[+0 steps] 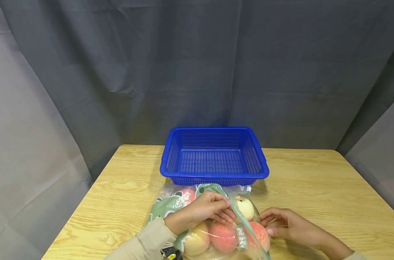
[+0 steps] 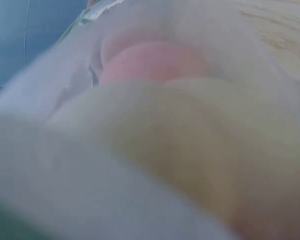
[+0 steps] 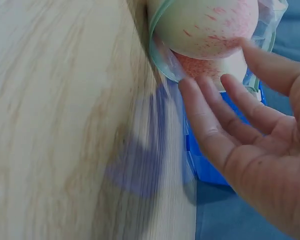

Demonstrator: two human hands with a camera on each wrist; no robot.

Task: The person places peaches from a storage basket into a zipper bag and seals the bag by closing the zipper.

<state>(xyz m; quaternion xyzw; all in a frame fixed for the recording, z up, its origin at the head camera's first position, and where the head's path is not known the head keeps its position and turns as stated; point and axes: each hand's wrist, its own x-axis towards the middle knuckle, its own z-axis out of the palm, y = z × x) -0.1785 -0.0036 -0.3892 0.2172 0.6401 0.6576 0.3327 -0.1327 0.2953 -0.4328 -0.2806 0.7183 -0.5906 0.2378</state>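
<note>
A clear plastic zip bag [image 1: 166,207] with green printed figures lies on the table, holding several peaches. Through it show a yellowish peach [image 1: 197,240], a pink-red peach [image 1: 223,236] and a pale peach [image 1: 245,208]. My left hand [image 1: 213,206] reaches over the bag and pinches its green-edged mouth, which faces right. At that mouth my right hand [image 1: 286,225] has its fingers loosely extended. In the right wrist view its thumb touches or nearly touches a speckled peach [image 3: 210,25], and its fingertips are by the bag's rim. The left wrist view is mostly blurred plastic and fruit.
A blue perforated basket [image 1: 213,177] stands just behind the bag, with nothing seen in it. The wooden table [image 1: 314,187] extends to both sides. Grey cloth [image 1: 197,72] hangs behind and at the sides.
</note>
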